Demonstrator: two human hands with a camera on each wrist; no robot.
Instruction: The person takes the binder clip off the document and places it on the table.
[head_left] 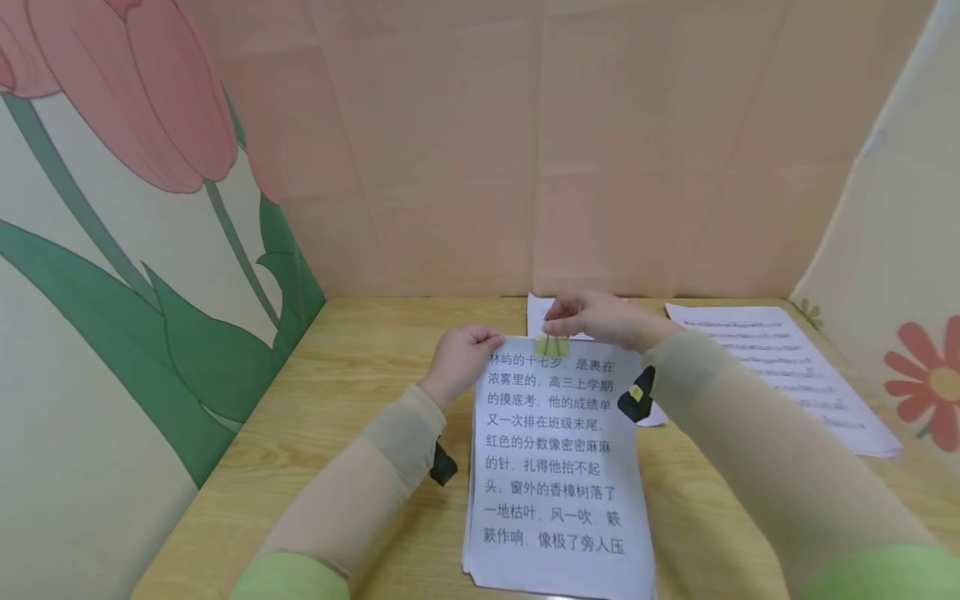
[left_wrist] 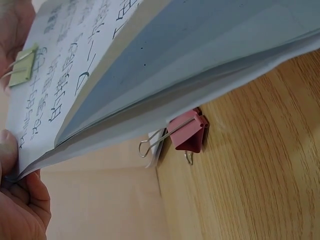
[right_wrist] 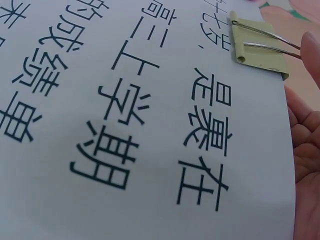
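Note:
A stack of printed sheets (head_left: 555, 467) is held up at a tilt above the table, its large printed characters facing me. At its top left corner, my left hand (head_left: 459, 362) pinches the sheets between thumb and curled fingers. A yellow-green binder clip (head_left: 551, 346) sits over the middle of the top edge. My right hand (head_left: 600, 318) pinches that clip's wire handles, which the right wrist view shows beside the thumb (right_wrist: 311, 52). Below the raised sheets, the left wrist view has a pink binder clip (left_wrist: 187, 132) with its wire handles spread; the stack hides it in the head view.
Sheet music (head_left: 787, 375) lies on the wooden table (head_left: 322, 417) at the right. Another paper (head_left: 537, 310) lies behind the raised stack, mostly covered by it. A pinkish backdrop (head_left: 525, 167) closes off the far edge, with flower-patterned walls on both sides.

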